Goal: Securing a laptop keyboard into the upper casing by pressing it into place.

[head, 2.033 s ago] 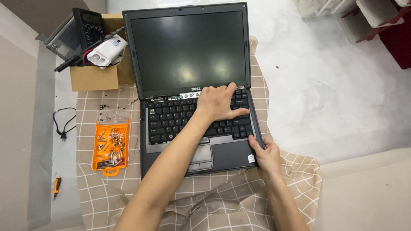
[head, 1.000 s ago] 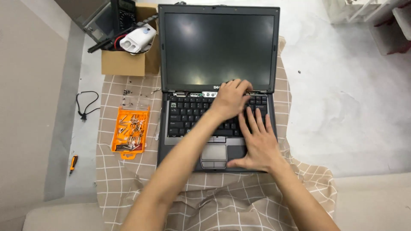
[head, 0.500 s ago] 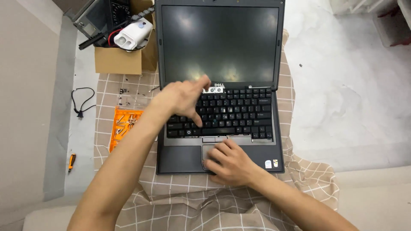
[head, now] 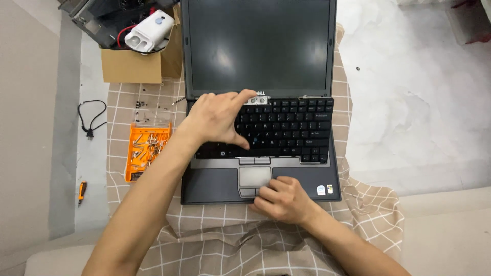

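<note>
Laptop (head: 255, 76) sat open dead center on the checked cloth (head: 368, 214), dark screen at 12 o'clock, black keyboard (head: 291, 128) below it, grey palm rest and touchpad (head: 254, 176) at 6. Left hand (head: 217, 120) was spread flat over the upper-left of the keyboard, fingers loosely curled, index fingertip up by the silver hinge strip (head: 258, 99), not really gripping anything, just pressing. Right hand (head: 284, 199) was half-curled at the front edge by the touchpad buttons, fingertips resting on the case, nothing held in it either. If you're working a keyboard like that one loose, I'd say keep one hand steadying the base like that and work along the top edge gently and evenly, don't yank one corner, since the thin ribbon underneath probably won't forgive it. Keyboard looked a bit shifted or not fully seated at the top, hard to be sure. Around it: orange bit case (head: 146, 151) at 9 o'clock, loose screws (head: 140, 105) above it, cardboard box (head: 135, 64) with a white gadget (head: 148, 30) at 11, a black cable (head: 92, 120) and a small orange screwdriver (head: 82, 190) off the cloth on the left.
</note>
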